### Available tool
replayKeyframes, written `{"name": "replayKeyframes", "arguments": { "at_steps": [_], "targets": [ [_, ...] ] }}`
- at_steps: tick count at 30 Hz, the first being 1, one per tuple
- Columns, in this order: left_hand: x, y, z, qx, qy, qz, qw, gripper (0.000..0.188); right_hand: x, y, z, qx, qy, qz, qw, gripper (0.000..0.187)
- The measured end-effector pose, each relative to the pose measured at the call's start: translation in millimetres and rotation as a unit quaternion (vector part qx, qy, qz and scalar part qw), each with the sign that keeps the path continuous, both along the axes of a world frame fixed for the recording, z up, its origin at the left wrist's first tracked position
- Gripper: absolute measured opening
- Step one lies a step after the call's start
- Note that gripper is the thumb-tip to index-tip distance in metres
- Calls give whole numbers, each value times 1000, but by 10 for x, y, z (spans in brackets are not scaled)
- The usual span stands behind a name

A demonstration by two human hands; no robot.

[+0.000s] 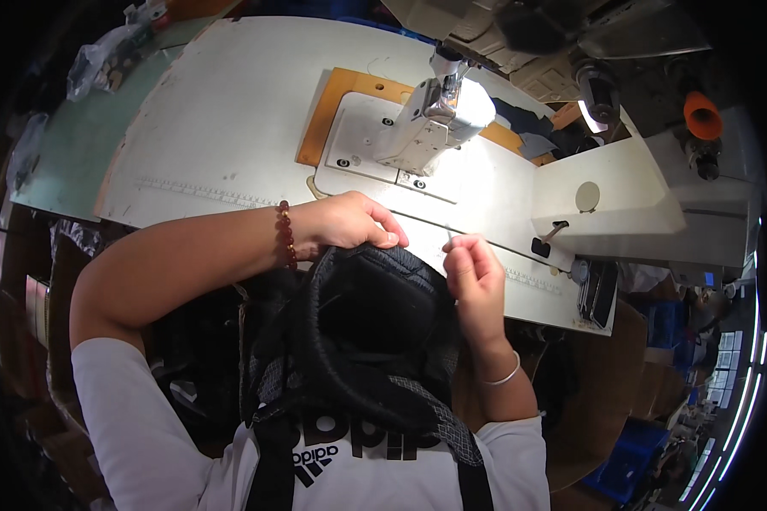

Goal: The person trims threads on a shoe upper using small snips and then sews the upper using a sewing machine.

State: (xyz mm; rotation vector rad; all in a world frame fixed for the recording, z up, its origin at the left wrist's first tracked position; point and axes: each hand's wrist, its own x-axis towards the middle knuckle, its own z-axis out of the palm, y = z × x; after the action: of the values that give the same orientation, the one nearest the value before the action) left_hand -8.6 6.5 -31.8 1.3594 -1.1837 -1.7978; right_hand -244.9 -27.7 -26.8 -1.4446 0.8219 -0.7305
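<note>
A black padded fabric bag piece (375, 311) with a thick ribbed edge is held up in front of my chest, at the near edge of the white sewing table (230, 111). My left hand (358, 223) grips its top edge, thumb and fingers closed over the rim. To the right of it, and apart from the fabric, my right hand (475, 271) is raised with its fingers pinched together. A thin pale sliver shows at those fingertips, too small to name. Black fabric and straps cover my lap; where the piece ends there is hard to see.
A white sewing machine post (426, 128) rises from a metal plate on the table, brightly lit. The machine's body (605, 196) stands to the right. Ruler tape (204, 192) runs along the near table edge. Dark fabric scraps (528, 128) lie behind the post. A blue crate (626, 460) sits low right.
</note>
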Motion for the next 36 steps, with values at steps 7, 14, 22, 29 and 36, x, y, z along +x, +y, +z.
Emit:
{"name": "replayKeyframes", "arguments": {
  "at_steps": [7, 14, 22, 29, 36],
  "targets": [
    [-8, -19, 53, -2, -24, -7, 1000, 20, 14, 50, 129, -277, 88, 75, 954, 11],
    [-7, 11, 59, 23, 15, 8, 1000, 19, -1, 89, 226, -428, 220, 108, 870, 24],
    [-36, 1, 33, 2, 12, 11, 1000, 17, 141, 84, 212, -504, 248, 138, 816, 29],
    [-60, -3, 46, 6, 1, 14, 1000, 16, 119, 38, 319, -539, 242, 191, 784, 25],
    [-39, 24, 116, -19, -40, 7, 999, 16, -195, -99, 491, -221, -6, 133, 966, 23]
  ]
}}
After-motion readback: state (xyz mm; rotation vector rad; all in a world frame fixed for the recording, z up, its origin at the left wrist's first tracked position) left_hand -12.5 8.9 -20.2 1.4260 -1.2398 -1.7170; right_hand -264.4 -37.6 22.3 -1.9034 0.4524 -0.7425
